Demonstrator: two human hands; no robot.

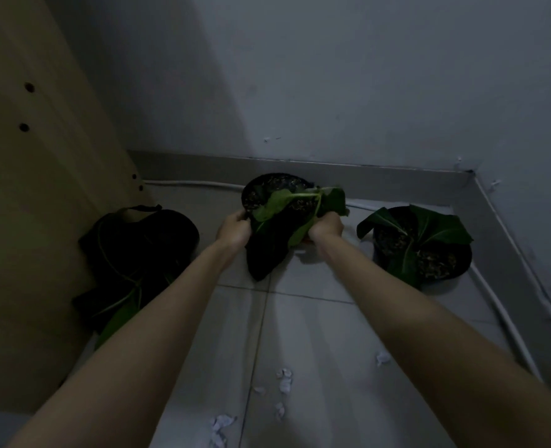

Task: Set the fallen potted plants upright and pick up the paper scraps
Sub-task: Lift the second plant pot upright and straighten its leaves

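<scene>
You held the round black plastic pot of broad green leaves (275, 202) by the back wall, left hand (233, 229) and right hand (327, 226) clasping its sides — soil-heavy, leaves soft, so grip the rim. White paper scraps (283, 381) lay nearer on the floor — featherlight, pinchable.

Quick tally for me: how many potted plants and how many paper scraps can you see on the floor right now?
Potted plants: 3 — left, middle, right
Paper scraps: about 6, near; dim, exact count unsure
Total: about 9
</scene>
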